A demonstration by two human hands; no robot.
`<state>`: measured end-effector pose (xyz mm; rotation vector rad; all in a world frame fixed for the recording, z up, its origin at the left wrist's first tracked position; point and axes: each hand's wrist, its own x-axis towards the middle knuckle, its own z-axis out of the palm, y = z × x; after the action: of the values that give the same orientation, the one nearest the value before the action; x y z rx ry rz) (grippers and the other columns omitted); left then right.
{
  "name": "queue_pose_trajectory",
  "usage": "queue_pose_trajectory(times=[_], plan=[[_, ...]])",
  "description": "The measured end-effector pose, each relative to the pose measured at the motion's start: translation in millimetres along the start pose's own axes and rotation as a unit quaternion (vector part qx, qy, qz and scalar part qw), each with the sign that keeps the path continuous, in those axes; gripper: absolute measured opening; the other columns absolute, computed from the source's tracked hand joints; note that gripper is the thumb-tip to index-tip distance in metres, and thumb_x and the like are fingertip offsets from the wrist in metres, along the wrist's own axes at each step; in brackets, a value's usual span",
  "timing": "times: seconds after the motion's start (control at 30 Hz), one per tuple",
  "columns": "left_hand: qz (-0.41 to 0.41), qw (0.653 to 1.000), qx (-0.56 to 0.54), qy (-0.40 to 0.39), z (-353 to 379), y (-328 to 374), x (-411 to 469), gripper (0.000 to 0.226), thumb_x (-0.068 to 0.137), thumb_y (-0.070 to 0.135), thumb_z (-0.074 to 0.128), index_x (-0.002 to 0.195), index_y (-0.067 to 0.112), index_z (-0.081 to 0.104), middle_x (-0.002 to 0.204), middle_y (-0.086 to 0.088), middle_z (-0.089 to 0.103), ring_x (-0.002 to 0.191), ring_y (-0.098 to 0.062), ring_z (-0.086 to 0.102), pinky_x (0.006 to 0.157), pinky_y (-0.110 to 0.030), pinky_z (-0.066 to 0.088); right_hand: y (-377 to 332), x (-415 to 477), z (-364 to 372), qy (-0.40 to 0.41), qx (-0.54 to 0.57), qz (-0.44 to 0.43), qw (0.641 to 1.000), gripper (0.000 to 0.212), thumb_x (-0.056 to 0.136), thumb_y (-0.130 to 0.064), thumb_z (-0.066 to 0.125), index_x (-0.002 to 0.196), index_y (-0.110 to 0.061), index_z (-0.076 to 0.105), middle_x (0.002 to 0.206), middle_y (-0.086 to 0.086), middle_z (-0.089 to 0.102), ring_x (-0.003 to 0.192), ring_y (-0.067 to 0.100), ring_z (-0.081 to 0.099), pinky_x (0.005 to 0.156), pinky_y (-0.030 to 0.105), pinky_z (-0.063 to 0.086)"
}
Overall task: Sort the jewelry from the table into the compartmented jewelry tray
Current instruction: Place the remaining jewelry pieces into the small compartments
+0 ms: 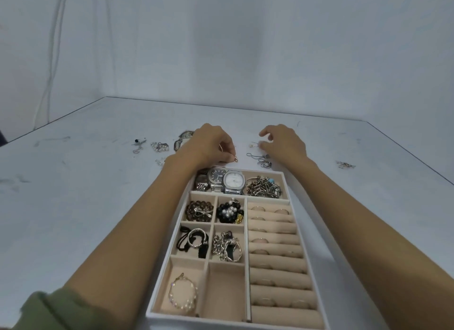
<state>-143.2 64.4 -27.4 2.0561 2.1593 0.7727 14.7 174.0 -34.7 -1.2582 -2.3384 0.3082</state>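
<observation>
Pinching thin chain [231,158]: left hand [208,144] | right hand [285,143] perhaps pinching small earring [253,145] | both just beyond jewelry tray [196,320]

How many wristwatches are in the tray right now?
2. Both lie in the tray's far-left compartment: the dark-dial watch, and the white-dial watch to its right. A metal band beside them, partly under the left forearm, may belong to a third.

White table [98,182]: tray [196,322], scattered jewelry [160,147].
</observation>
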Motion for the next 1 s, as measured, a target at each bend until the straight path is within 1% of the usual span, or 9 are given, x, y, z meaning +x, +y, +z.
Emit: queue_pose_trajectory(times=[0.07, 0.17, 0.33, 0.43, 0.57, 0.7, 0.77, 0.87, 1.0], plan=[[0.002, 1.0, -0.003, 0.012, -0.5, -2.2, -0.8, 0.011, 0.075, 0.017, 0.077, 0.086, 0.015, 0.077, 0.079, 0.004, 0.072, 0.075, -0.008, 0.064, 0.07, -0.021, 0.048, -5.1, 6.8, 2.6, -0.021, -0.023, 0.0, 1.0, 0.023, 0.091, -0.024, 0.059, 0.113, -0.024, 0.066, 0.122, 0.001, 0.06, 0.113, 0.022, 0.054, 0.083, 0.031, 0.042], [0.005, 0.999, -0.019, 0.03, -1.2, -4.3, -3.9, 0.01, 0.074, 0.013, 0.076, 0.084, 0.013, 0.077, 0.08, 0.0, 0.074, 0.075, -0.011, 0.068, 0.075, -0.024, 0.054, -10.9, 9.5, 5.8, -0.003, -0.042, 0.004, 0.999, 0.012, 0.089, -0.017, 0.061, 0.096, -0.021, 0.07, 0.109, 0.001, 0.067, 0.102, 0.021, 0.06, 0.072, 0.028, 0.04], [-0.005, 0.997, -0.054, 0.063, -3.2, -9.5, -5.5, 0.01, 0.074, 0.012, 0.075, 0.083, 0.013, 0.077, 0.078, -0.001, 0.074, 0.072, -0.009, 0.067, 0.073, -0.02, 0.054, -13.3, 7.8, 7.7, 0.002, -0.065, -0.017, 0.998, 0.019, 0.09, -0.005, 0.049, 0.097, -0.013, 0.065, 0.107, 0.003, 0.065, 0.101, 0.024, 0.057, 0.073, 0.029, 0.039], [0.0, 0.992, -0.085, 0.098, -12.4, -7.9, -9.4, 0.008, 0.076, 0.016, 0.076, 0.083, 0.014, 0.077, 0.074, 0.0, 0.074, 0.068, -0.005, 0.067, 0.072, -0.017, 0.053, -11.0, 3.2, 3.7, 0.025, 0.023, 0.003, 0.999, 0.017, 0.089, -0.006, 0.048, 0.096, -0.015, 0.061, 0.103, 0.001, 0.063, 0.095, 0.022, 0.056, 0.07, 0.028, 0.035], [0.012, 0.985, -0.108, 0.135, -29.1, 0.7, -17.3, 0.009, 0.076, 0.02, 0.077, 0.083, 0.014, 0.077, 0.066, 0.008, 0.07, 0.059, -0.001, 0.065, 0.071, -0.02, 0.056, -15.9, -13.3, -7.6, 0.069, 0.188, 0.007, 0.98, 0.012, 0.09, -0.011, 0.052, 0.084, -0.02, 0.059, 0.084, -0.002, 0.069, 0.075, 0.02, 0.062, 0.068, 0.034, 0.051], [0.015, 0.975, -0.141, 0.173, -47.7, 18.1, -32.9, 0.01, 0.078, 0.019, 0.075, 0.085, 0.012, 0.076, 0.071, -0.001, 0.072, 0.059, -0.002, 0.065, 0.058, -0.01, 0.051, -27.0, -41.0, -23.2, 0.085, 0.31, 0.0, 0.947, 0.008, 0.093, -0.01, 0.054, 0.088, -0.014, 0.06, 0.079, 0.004, 0.068, 0.057, 0.013, 0.056, 0.045, 0.014, 0.04], [0.011, 0.964, -0.176, 0.198, -56.4, 25.7, -44.6, 0.01, 0.078, 0.018, 0.076, 0.086, 0.011, 0.076, 0.074, -0.004, 0.073, 0.062, -0.009, 0.068, 0.058, -0.013, 0.054, -30.6, -55.3, -27.5, 0.08, 0.351, -0.007, 0.933, 0.014, 0.093, -0.009, 0.055, 0.083, -0.018, 0.059, 0.077, 0.004, 0.067, 0.054, 0.014, 0.055, 0.046, 0.019, 0.04], [0.007, 0.942, -0.24, 0.234, -65.1, 36.1, -68.1, 0.011, 0.077, 0.018, 0.077, 0.086, 0.011, 0.076, 0.074, -0.006, 0.074, 0.064, -0.014, 0.069, 0.07, -0.025, 0.058, -38.7, -75.7, -30.9, 0.06, 0.383, -0.015, 0.922, 0.019, 0.093, -0.009, 0.056, 0.08, -0.022, 0.059, 0.074, 0.001, 0.065, 0.053, 0.015, 0.055, 0.047, 0.025, 0.042], [0.0, 0.915, -0.321, 0.244, -63.3, 51.0, -108.5, 0.012, 0.077, 0.015, 0.077, 0.087, 0.011, 0.076, 0.077, -0.006, 0.074, 0.065, -0.015, 0.068, 0.068, -0.021, 0.054, -55.3, -99.1, -35.4, 0.026, 0.409, -0.044, 0.911, 0.011, 0.093, -0.008, 0.058, 0.085, -0.016, 0.061, 0.075, 0.003, 0.063, 0.051, 0.014, 0.053, 0.043, 0.016, 0.041]])
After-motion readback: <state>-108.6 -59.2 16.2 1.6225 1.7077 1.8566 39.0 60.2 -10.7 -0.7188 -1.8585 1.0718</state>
